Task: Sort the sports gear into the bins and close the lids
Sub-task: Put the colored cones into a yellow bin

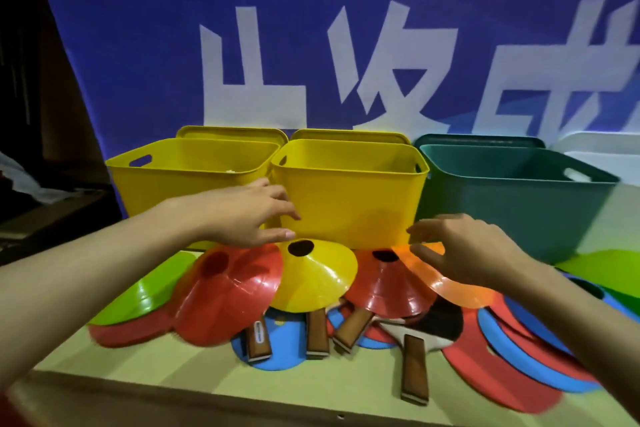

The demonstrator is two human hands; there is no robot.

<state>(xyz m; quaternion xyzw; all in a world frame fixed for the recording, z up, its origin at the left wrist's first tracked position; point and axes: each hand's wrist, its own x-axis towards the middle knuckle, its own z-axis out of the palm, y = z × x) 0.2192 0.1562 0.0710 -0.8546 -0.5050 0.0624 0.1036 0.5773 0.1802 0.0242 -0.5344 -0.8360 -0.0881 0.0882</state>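
Reaching hands: both hands hover over the pile of disc cones in front of the bins.
Left hand [247,215]: fingers spread and relaxed, grasping nothing, held just above the red cone [225,291] and in front of the gap between the two yellow bins; whether the fingertips touch the bin wall cannot be told.
Right hand [464,246]: fingers loosely curved, holding nothing, poised right over the orange cone [453,284]; contact with its rim cannot be told.
Left yellow bin [187,180]: open, its lid [232,133] standing behind it.
Middle yellow bin [349,194]: open, with its yellow lid [349,135] behind it.
Green bin [519,198]: open, to the right of the yellow ones, with a dark green lid [474,140] behind.
White bin [606,152]: at the far right edge, only partly seen.
Yellow cone [315,277]: in the middle of the pile, overlapping the red cone and lying against the middle bin's foot.
Other cones: a green cone [152,291] at the left, a dark orange-red cone [388,288] under the orange one, blue and red ones [519,357] spread out at the right.
Paddles: several wooden-handled table tennis paddles [414,367] lie under the cones, handles pointing toward the person.
Table [194,374]: pale top carrying everything.
Backdrop: a blue banner [138,45] with large white characters.
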